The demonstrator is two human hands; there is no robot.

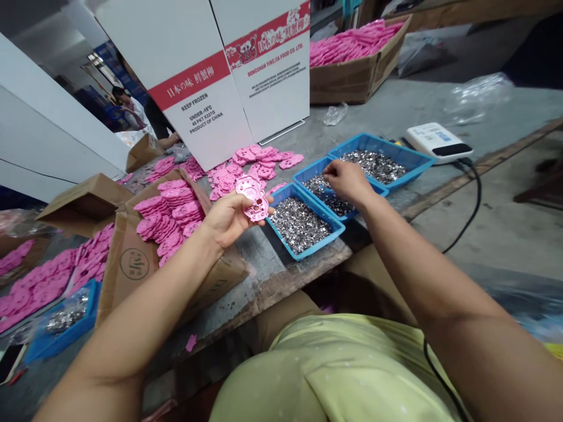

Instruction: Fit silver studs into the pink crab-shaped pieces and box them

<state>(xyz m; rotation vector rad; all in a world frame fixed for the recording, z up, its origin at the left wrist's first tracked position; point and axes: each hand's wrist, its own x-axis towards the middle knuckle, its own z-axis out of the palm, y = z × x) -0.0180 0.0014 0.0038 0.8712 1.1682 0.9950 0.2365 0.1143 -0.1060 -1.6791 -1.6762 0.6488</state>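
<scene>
A flat pink plastic piece (252, 198) with holes and a wavy rim is held up by my left hand (231, 220), thumb across its face. My right hand (349, 180) reaches into the middle blue tray (308, 171), fingertips pinched over the small shiny metal parts there; whether a part is between them I cannot make out. Nearer my left hand stands the front blue tray (303, 253), full of similar metal parts (299, 223). A third blue tray (413, 153) of metal parts adjoins on the right. Loose pink pieces (224, 176) lie heaped behind my left hand.
An open cardboard box (127, 258) at left holds stacked pink pieces. White printed cartons (264, 76) rise behind the heap. A white device (440, 140) with a black cable (472, 202) sits at right. Another box (352, 79) of pink pieces stands behind. A person (132, 111) is in the background.
</scene>
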